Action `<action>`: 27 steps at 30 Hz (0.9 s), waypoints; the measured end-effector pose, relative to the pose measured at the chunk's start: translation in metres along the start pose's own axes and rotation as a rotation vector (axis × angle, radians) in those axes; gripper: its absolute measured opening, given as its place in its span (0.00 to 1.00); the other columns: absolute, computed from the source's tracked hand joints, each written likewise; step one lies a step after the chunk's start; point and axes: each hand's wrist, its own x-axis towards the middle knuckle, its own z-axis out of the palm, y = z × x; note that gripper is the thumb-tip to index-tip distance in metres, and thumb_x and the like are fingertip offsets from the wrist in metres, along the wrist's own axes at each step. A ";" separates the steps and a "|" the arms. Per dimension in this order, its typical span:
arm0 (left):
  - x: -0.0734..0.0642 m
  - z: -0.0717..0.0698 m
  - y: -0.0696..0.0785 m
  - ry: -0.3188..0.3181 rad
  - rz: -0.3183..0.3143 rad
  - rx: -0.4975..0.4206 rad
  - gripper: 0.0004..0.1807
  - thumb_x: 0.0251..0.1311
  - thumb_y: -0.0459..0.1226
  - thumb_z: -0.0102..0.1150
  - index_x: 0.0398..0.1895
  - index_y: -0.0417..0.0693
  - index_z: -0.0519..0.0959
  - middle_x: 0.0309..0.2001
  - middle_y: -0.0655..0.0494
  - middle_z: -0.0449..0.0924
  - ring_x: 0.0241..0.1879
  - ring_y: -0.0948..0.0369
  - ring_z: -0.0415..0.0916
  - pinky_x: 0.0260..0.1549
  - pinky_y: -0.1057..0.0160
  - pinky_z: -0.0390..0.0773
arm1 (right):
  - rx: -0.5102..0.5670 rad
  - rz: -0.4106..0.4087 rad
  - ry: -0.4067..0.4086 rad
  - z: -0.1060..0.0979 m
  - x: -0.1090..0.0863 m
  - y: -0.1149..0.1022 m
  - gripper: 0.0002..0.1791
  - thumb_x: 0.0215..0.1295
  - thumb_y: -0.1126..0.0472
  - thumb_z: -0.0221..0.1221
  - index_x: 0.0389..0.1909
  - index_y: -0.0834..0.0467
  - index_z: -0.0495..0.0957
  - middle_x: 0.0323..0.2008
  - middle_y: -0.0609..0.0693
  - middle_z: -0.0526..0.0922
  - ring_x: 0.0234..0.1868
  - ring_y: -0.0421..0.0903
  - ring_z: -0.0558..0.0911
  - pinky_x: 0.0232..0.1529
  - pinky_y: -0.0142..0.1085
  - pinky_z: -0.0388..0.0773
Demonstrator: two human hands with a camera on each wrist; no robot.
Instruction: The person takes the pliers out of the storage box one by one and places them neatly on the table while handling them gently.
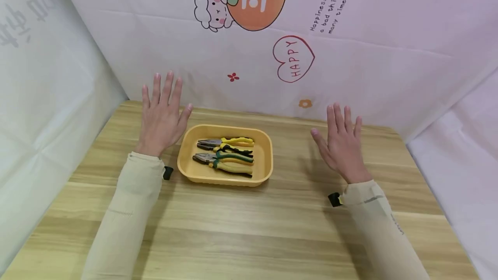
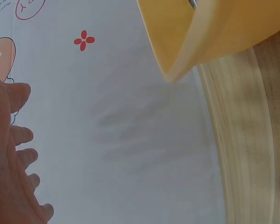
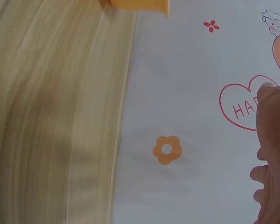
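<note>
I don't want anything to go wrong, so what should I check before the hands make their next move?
1. Left hand holding nothing, fingers straight: ok.
2. Right hand holding nothing, fingers straight: ok.
3. Pliers inside the yellow tray: ok.
4. Tray resting on the wooden table: ok.
5. Both hands apart from the tray: ok.
6. Pliers free of one another: cannot tell, their handles lie close together.
</note>
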 end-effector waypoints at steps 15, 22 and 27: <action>-0.008 0.012 -0.003 -0.007 -0.032 -0.286 0.35 0.78 0.46 0.47 0.77 0.32 0.55 0.74 0.31 0.55 0.74 0.36 0.52 0.74 0.39 0.52 | 0.189 -0.091 0.039 -0.002 -0.007 -0.014 0.40 0.78 0.45 0.53 0.76 0.68 0.56 0.72 0.69 0.61 0.73 0.66 0.58 0.73 0.62 0.54; -0.016 0.022 -0.003 -0.067 -0.077 -0.363 0.33 0.78 0.45 0.47 0.77 0.33 0.57 0.74 0.32 0.58 0.73 0.37 0.55 0.72 0.38 0.56 | 0.267 -0.085 -0.004 -0.002 -0.013 -0.019 0.36 0.77 0.46 0.55 0.73 0.67 0.62 0.69 0.69 0.66 0.70 0.67 0.63 0.66 0.66 0.62; -0.021 0.028 -0.004 -0.129 -0.125 -0.454 0.34 0.79 0.49 0.44 0.78 0.36 0.56 0.75 0.34 0.58 0.73 0.37 0.55 0.71 0.36 0.56 | 0.289 -0.058 -0.052 -0.002 -0.017 -0.023 0.34 0.77 0.46 0.56 0.72 0.66 0.64 0.68 0.68 0.67 0.69 0.67 0.63 0.64 0.66 0.64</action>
